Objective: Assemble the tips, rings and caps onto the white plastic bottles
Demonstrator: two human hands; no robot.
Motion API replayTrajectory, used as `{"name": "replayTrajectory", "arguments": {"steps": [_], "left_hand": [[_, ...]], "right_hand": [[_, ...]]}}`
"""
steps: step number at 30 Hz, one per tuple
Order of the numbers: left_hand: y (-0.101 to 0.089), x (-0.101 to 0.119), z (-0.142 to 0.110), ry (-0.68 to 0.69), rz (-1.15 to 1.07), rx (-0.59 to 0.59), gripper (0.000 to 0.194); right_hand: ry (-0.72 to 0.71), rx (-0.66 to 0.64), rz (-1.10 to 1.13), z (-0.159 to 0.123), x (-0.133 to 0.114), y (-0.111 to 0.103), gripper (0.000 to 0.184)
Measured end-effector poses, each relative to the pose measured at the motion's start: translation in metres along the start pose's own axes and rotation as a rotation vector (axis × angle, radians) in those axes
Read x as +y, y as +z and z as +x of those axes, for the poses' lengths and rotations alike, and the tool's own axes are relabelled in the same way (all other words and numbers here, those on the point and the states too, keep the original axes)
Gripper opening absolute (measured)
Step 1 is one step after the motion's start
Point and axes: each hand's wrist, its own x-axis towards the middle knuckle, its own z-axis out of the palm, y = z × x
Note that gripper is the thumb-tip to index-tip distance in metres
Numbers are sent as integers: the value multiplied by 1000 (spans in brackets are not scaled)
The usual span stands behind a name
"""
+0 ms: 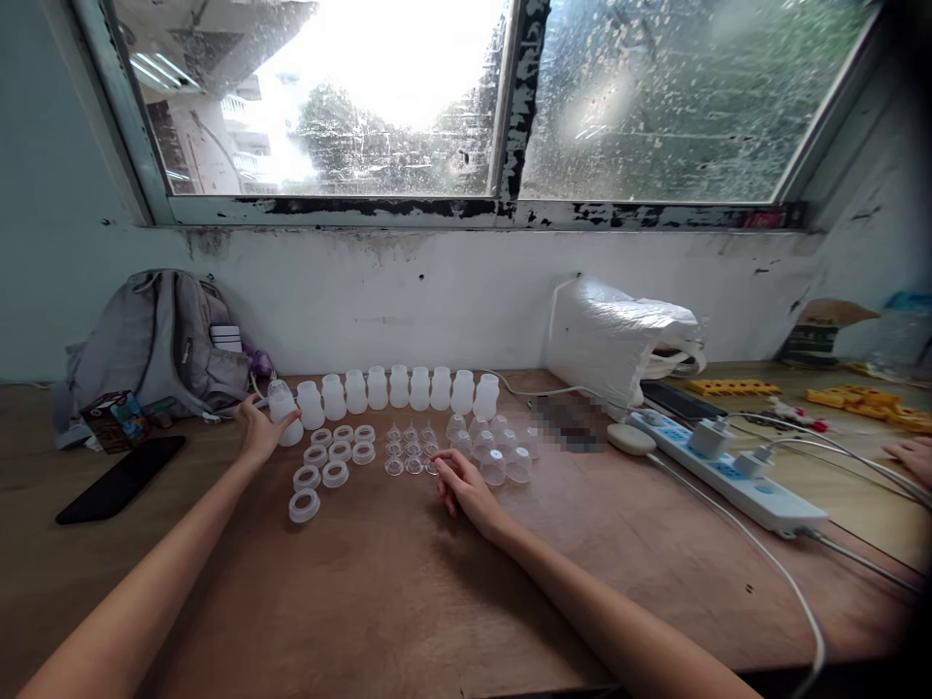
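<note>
My left hand is wrapped around a frosted baby bottle at the left end of a curved row; a clear nipple top shows on this bottle. The other frosted bottles stand upright and open-topped to its right. My right hand has curled fingers, with the fingertips closed at a clear bottle nipple in the front row, which they partly cover. More clear nipples stand in rows beside it. White collar rings lie between the hands, and clear domed caps sit beyond my right hand.
At the left are a grey backpack, a small box and a black phone. A silvery bag, a white power strip and cables lie right. Another person's hand shows at the far right, near yellow parts.
</note>
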Motion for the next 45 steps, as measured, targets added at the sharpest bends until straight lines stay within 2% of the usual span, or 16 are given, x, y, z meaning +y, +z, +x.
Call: {"name": "replayTrajectory", "arguments": {"steps": [3, 5, 7, 8, 10, 14, 18, 20, 22, 26, 28, 31, 36, 41, 45], "left_hand": [[-8, 20, -16, 138, 73, 203, 89], [-13, 39, -33, 248, 56, 190, 70], [-16, 57, -54, 411, 85, -17, 36], [-16, 65, -65, 479, 123, -148, 26], [-15, 75, -86, 564, 188, -288, 26], [-10, 79, -114, 665, 293, -389, 24], [-6, 80, -129, 706, 225, -587, 21], [-7, 84, -134, 762, 105, -698, 17], [-9, 88, -139, 824, -17, -750, 19], [-12, 90, -141, 872, -111, -711, 26], [-10, 86, -141, 832, -62, -652, 32], [-5, 78, -140, 737, 8, -606, 40], [-5, 80, -139, 684, -102, -671, 31], [-19, 96, -144, 771, -272, -708, 32], [-22, 101, -150, 822, -322, -756, 30]], "right_hand": [[-143, 172, -207, 1, 2, -2, 24], [-235, 235, -374, 1, 5, -4, 20], [-262, 239, -519, 2, 9, -6, 17], [-256, 237, -581, 2, 10, -7, 17], [-221, 225, -694, 2, 13, -8, 19], [-129, 187, -924, 4, 15, -7, 27], [-67, 138, -1088, 8, 16, -3, 35], [-53, 129, -1114, 9, 17, -1, 33], [-52, 131, -1099, 9, 17, -1, 29], [-125, 150, -986, 7, 14, -4, 22], [-203, 134, -926, 4, 11, -3, 20], [-310, 31, -873, -2, 5, 1, 19], [-381, -135, -850, -15, 0, 12, 19], [-415, -211, -862, -21, -3, 18, 12], [-418, -232, -841, -20, -2, 18, 5]]}}
